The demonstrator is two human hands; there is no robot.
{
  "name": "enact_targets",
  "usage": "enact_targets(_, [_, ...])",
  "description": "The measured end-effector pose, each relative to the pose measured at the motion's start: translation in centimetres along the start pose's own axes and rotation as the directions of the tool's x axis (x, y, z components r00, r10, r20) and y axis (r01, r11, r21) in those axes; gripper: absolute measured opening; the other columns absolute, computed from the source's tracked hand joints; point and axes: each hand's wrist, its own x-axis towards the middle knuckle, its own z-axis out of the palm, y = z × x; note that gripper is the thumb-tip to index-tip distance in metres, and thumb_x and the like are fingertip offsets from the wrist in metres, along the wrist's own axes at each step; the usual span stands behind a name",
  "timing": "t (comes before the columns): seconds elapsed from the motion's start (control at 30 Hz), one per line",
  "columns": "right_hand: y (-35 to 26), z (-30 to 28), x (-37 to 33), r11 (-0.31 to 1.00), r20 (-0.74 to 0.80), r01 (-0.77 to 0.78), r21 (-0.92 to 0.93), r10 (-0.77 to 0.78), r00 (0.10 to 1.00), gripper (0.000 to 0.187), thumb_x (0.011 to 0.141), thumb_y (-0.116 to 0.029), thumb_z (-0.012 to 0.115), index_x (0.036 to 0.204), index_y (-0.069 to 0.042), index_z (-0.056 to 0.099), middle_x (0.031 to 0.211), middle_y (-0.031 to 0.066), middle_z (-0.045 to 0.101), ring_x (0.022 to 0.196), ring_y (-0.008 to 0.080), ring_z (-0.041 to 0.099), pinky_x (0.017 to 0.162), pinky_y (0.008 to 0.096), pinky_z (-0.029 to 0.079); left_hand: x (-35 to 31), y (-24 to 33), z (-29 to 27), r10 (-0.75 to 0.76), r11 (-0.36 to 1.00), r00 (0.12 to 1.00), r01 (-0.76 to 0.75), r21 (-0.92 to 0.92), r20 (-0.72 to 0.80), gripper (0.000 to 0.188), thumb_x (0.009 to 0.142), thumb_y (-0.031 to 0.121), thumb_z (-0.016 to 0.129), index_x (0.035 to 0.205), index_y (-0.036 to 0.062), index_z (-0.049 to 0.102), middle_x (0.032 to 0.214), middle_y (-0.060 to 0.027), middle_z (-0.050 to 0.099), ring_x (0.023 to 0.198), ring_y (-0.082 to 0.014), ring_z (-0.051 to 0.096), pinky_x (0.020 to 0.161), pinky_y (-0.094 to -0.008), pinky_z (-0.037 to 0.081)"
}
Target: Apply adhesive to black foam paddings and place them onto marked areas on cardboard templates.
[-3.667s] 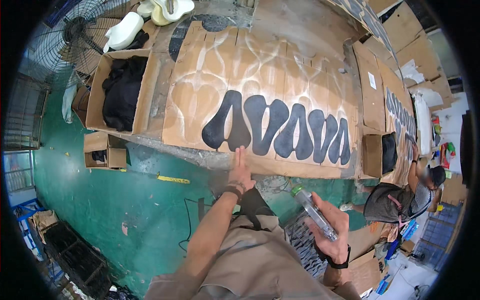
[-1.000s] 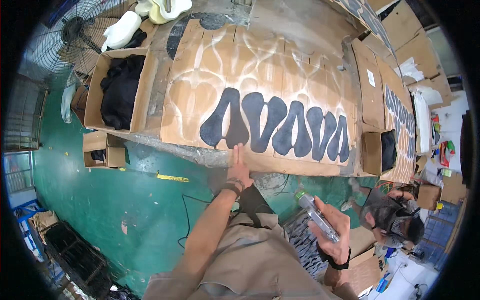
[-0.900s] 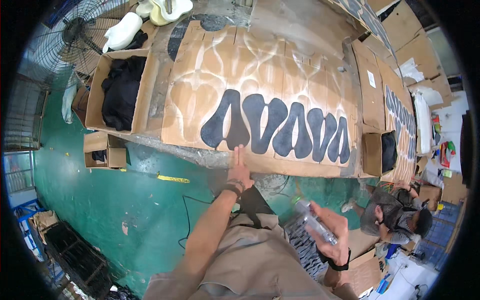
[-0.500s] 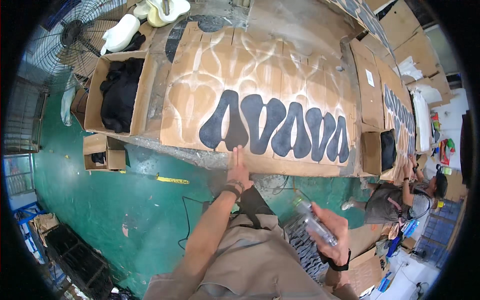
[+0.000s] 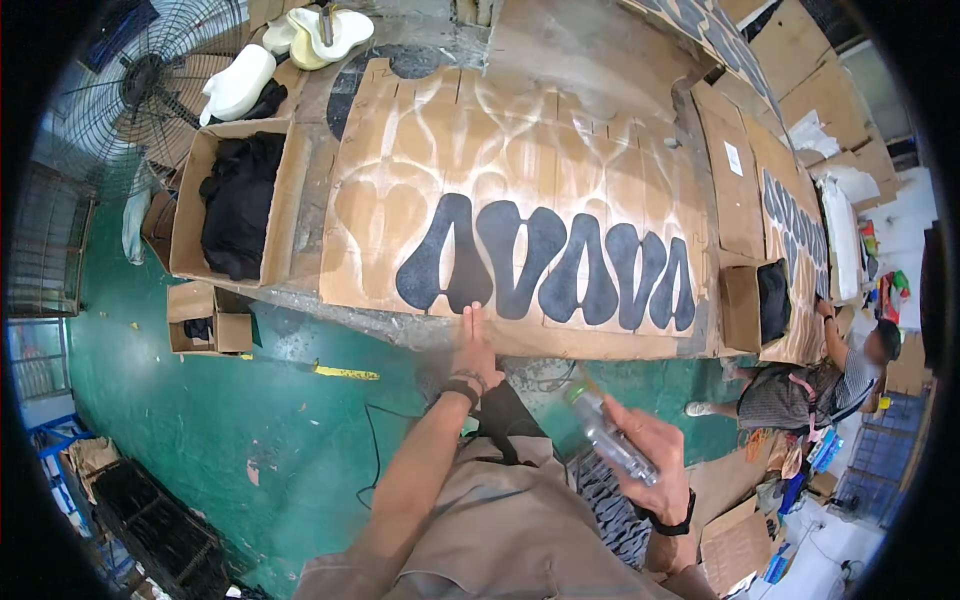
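My left hand (image 5: pixel 474 362) reaches to the near edge of a cardboard sheet (image 5: pixel 385 225). Two fingers are stretched out, their tips at the lower end of a black, sole-shaped piece (image 5: pixel 466 255). Several more black pieces (image 5: pixel 512 260) lie side by side in a row to the right. Pale, hazy outlines of similar shapes mark the cardboard beyond them. In my right hand (image 5: pixel 655 450), a clear bottle (image 5: pixel 612 440) with a green collar is gripped, tilted up and left. It is held in front of my body, apart from the sheet; its tip is blurred.
Cardboard boxes with black material (image 5: pixel 240 205) stand at the table's left and right ends (image 5: pixel 770 300). A fan (image 5: pixel 145 80) and white foot-shaped forms (image 5: pixel 240 85) are at the far left. A co-worker (image 5: pixel 810 395) works at the right. A dark cable (image 5: pixel 372 450) hangs near my left arm.
My right hand has moved slightly left and up with the bottle. My left fingers stay at the same black piece. The co-worker's arm has shifted, and the view has tilted slightly.
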Motion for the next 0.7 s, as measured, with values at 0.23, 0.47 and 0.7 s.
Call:
enact_targets(0.23, [0.9, -0.1, -0.7, 0.998, -0.048, -0.038, -0.041, 0.036, 0.998, 0.081, 0.061, 0.004, 0.065, 0.142, -0.001, 0.062, 0.096, 0.0191, 0.071, 0.084, 0.0382, 0.069, 0.080, 0.0391, 0.056, 0.1, -0.1, 0.3, 0.018, 1.000, 1.000, -0.018, 0.007, 0.004, 0.072, 0.074, 0.049, 0.087, 0.122, -0.0037, 0.074, 0.170, -0.0319, -0.017, 0.160, -0.0449, -0.013, 0.124, -0.0413, 0.034])
enact_targets(0.47, [0.6, -0.2, -1.4, 0.999, -0.056, 0.006, -0.037, -0.008, 0.998, 0.062, 0.074, 0.001, 0.077, 0.135, 0.000, 0.066, 0.092, 0.0183, 0.070, 0.076, 0.0332, 0.068, 0.072, 0.0360, 0.053, 0.1, 0.0, 0.3, 0.047, 0.994, 0.998, -0.043, 0.099, -0.045, 0.072, 0.074, 0.050, 0.086, 0.120, -0.0046, 0.075, 0.169, -0.0336, -0.016, 0.160, -0.0463, -0.012, 0.124, -0.0431, 0.034])
enact_targets(0.7, [1.1, -0.3, -2.5, 0.998, -0.156, -0.044, -0.038, 0.037, 0.987, 0.062, 0.075, 0.002, 0.079, 0.135, 0.000, 0.067, 0.089, 0.0163, 0.069, 0.076, 0.0306, 0.066, 0.074, 0.0351, 0.053, 0.2, -0.3, 1.0, 0.041, 0.995, 0.995, -0.033, 0.092, -0.087, 0.072, 0.072, 0.050, 0.087, 0.117, -0.0045, 0.075, 0.170, -0.0331, -0.015, 0.159, -0.0473, -0.012, 0.124, -0.0439, 0.033])
